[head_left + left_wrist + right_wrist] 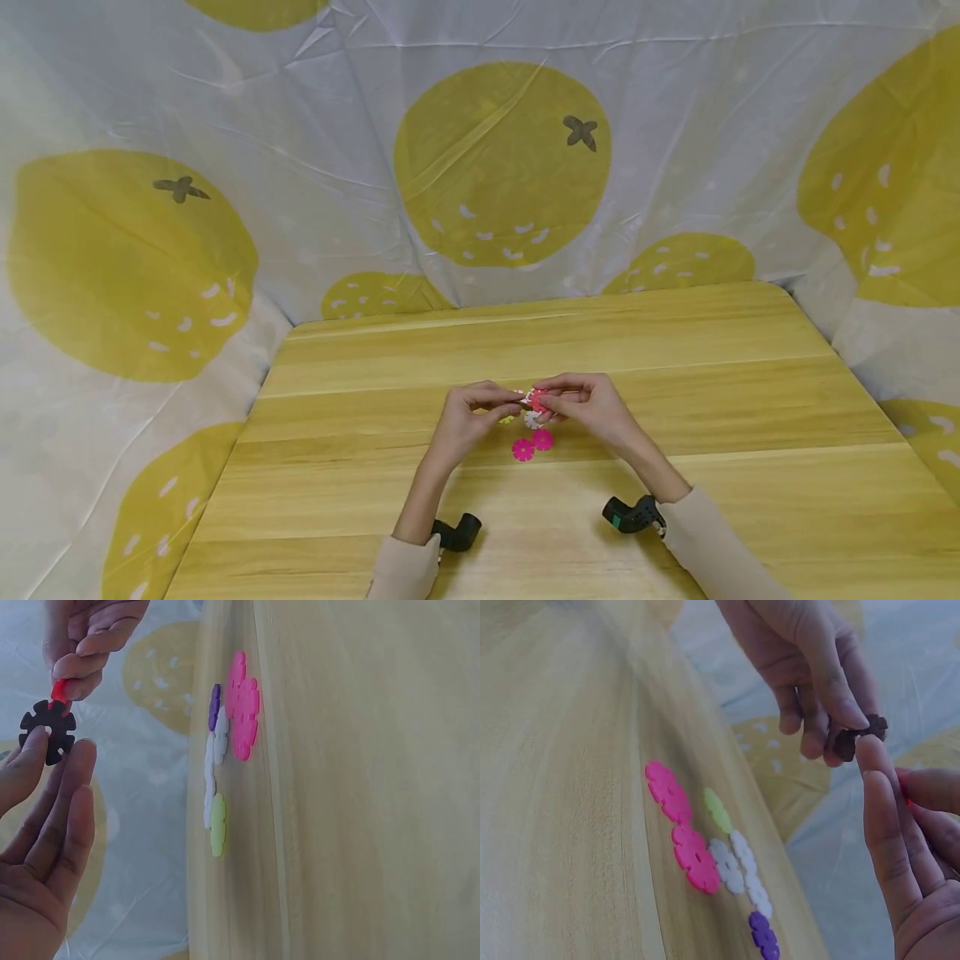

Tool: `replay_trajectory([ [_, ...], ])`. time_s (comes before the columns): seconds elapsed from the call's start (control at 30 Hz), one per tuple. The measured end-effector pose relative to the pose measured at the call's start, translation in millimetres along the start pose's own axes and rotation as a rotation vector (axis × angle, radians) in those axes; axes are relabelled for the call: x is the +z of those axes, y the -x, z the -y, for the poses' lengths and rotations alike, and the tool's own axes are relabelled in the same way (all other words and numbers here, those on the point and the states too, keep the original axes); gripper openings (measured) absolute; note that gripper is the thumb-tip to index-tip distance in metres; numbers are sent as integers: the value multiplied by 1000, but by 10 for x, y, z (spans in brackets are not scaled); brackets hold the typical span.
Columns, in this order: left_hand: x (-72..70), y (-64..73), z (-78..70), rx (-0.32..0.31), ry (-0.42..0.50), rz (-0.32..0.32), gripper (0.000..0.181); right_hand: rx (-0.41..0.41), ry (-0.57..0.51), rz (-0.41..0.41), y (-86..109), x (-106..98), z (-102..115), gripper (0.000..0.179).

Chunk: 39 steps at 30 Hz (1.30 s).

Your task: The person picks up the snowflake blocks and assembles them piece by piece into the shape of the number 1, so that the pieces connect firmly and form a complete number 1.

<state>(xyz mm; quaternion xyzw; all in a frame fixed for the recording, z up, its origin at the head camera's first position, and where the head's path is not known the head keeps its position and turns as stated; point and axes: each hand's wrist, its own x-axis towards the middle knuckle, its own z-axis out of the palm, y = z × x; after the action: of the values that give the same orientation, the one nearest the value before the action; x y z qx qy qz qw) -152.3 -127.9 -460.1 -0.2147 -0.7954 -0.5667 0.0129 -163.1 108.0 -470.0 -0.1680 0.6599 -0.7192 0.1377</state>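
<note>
My left hand pinches a black flower-shaped notched disc between thumb and fingers. In my right hand a red disc is pinched, largely covered by the fingers in the wrist views. The left wrist view shows the red edge meeting the rim of the black disc, both held above the table. Below the hands lie more notched discs: two bright pink ones side by side, white ones, a yellow-green one and a purple one.
The wooden table extends around the hands on all sides. Behind it hangs a pale cloth printed with big yellow lemons. Black wrist cameras jut inward from both sleeves, low over the table.
</note>
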Motion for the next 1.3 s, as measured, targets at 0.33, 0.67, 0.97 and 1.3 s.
replay_trajectory([
  [0.33, 0, -10, -22, -15, -8, -21, 12, -17, 22, -14, 15, -23, -2, 28],
  [0.67, 10, -5, 2, 103, -62, -15, 18, -8, -2, 7, 4, 1, -16, 29],
  [0.97, 89, -26, 8, 361, -187, -120, 19, -57, 13, -40, 5, 52, -9, 29],
  [1.3, 140, -21, 39, 378, -214, -157, 18, -36, 31, -66, 1, 89, 20, 29],
])
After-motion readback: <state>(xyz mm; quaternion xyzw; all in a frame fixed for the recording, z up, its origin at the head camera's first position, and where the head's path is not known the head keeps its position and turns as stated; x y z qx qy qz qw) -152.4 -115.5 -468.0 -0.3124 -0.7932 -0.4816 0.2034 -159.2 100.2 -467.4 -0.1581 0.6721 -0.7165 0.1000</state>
